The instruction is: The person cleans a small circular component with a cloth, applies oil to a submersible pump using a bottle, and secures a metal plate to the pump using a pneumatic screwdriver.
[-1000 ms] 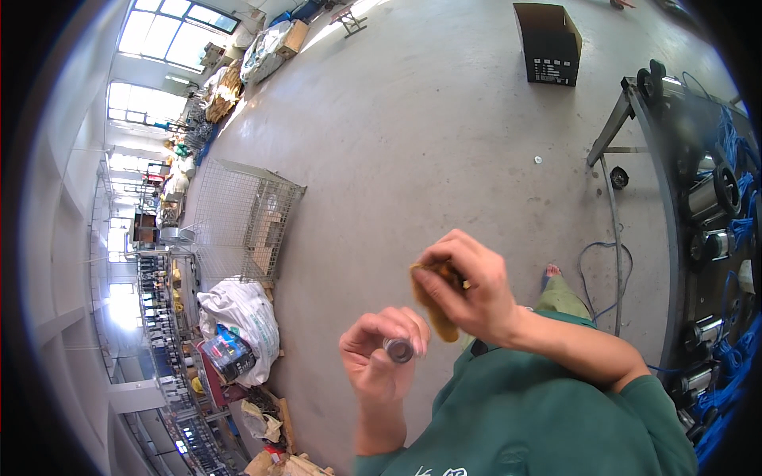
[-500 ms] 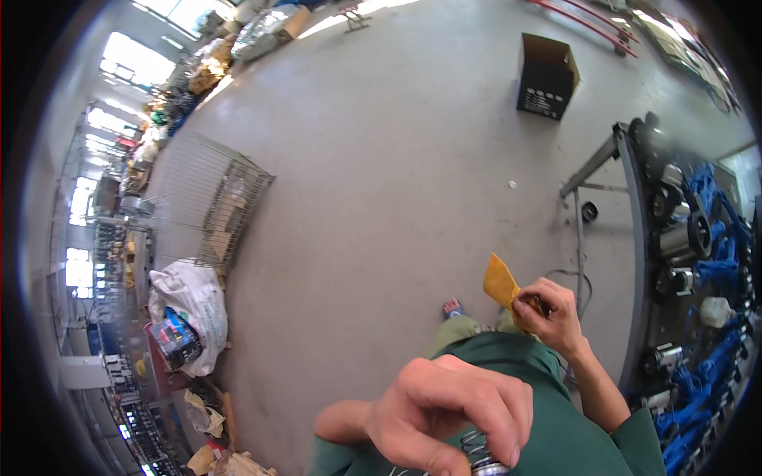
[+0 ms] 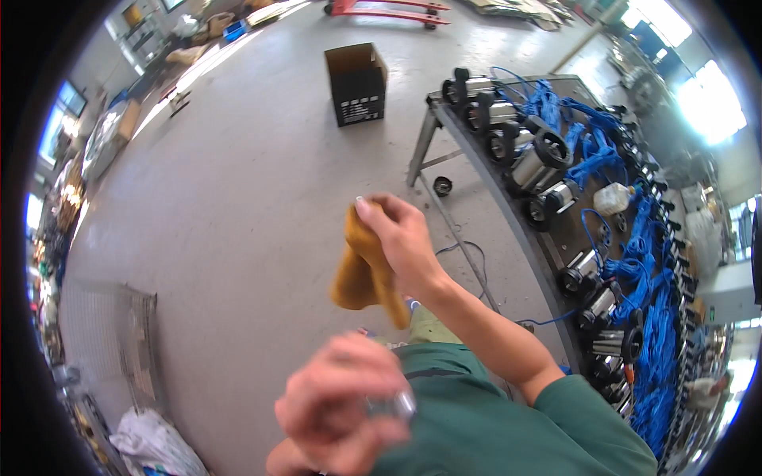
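Note:
Held up close at the lower middle, my left hand (image 3: 337, 408) is smeared by motion. Its curled fingers grip a small shiny metal part (image 3: 403, 404); half a second ago a dark coil spring showed on this part. My right hand (image 3: 405, 242) reaches out above my legs, closed on a mustard-yellow cloth (image 3: 355, 282). The cloth hangs folded and limp from its thumb and fingers. To the right of that hand, across a strip of floor, stands a long metal-framed workbench (image 3: 520, 178).
Steel motor-like cylinders (image 3: 540, 163) with black ends and bundles of blue cable (image 3: 655, 357) cover the bench. A black open carton (image 3: 361, 107) stands on the floor ahead, beyond it a red pallet jack (image 3: 389, 9). A wire cage (image 3: 143, 341) and white sack (image 3: 155, 444) are at left.
My view has swung right, bringing more of the bench in. The cloth, stiff and upright before, now droops from my right hand. My left hand still grips the small part.

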### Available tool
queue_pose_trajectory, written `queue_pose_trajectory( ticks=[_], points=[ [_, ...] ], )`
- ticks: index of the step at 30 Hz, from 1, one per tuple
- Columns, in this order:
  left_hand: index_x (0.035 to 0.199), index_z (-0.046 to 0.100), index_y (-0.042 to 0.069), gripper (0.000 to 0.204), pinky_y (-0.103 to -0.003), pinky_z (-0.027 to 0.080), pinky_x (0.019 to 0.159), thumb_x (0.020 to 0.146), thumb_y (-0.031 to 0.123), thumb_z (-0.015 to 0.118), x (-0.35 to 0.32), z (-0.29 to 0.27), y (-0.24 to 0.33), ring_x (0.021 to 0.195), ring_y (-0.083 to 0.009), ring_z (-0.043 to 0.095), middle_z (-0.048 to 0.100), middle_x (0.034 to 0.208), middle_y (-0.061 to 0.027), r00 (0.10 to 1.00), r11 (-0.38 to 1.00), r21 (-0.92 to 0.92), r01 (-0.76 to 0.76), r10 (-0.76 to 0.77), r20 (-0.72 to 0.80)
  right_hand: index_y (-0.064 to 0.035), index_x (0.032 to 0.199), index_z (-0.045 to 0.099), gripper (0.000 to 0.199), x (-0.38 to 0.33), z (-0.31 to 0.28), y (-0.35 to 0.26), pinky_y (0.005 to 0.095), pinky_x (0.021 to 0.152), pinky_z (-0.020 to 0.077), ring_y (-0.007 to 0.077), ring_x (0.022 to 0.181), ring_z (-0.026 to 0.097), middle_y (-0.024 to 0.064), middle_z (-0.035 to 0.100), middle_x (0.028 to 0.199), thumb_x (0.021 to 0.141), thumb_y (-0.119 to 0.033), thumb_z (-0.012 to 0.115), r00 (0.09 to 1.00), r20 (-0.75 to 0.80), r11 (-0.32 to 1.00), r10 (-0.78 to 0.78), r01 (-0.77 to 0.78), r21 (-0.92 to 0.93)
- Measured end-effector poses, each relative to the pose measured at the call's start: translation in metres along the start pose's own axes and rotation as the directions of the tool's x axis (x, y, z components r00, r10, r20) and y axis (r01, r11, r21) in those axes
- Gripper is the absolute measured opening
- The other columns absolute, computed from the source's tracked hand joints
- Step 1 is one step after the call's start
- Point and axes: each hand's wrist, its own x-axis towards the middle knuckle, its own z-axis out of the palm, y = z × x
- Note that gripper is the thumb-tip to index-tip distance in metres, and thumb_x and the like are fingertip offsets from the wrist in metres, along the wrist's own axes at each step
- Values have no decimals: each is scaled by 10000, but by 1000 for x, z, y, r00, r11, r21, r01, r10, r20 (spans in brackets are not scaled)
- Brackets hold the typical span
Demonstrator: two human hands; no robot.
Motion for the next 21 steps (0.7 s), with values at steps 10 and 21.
queue_pose_trajectory(
  ticks=[10, 21],
  points=[
    [989, 683, -6, 271, -343, 518, 640, 781, 34, 851, 20, -2, -101, 755, -264, 623, 665, 894, -115, 925, 573, 812, -112, 358, -125, -21, 1008, 657, 174, 57, 44, -30, 278, 738, 549, 137, 805, 662, 64, 688, 920, 1011, -190, 617, 897, -415, 846, -156, 338, 413],
    [983, 653, -32, 148, -279, 454, 567, 924, 66, 747, 28, -10, -94, 690, -156, 562, 648, 903, -98, 873, 536, 843, -44, 430, -229, 1, 1007, 657, 174, 42, 71, -53, 232, 738, 475, 76, 820, 579, 22, 668, 914, 1011, -171, 631, 736, -551, 788, -394, 579, 210]
  ],
)
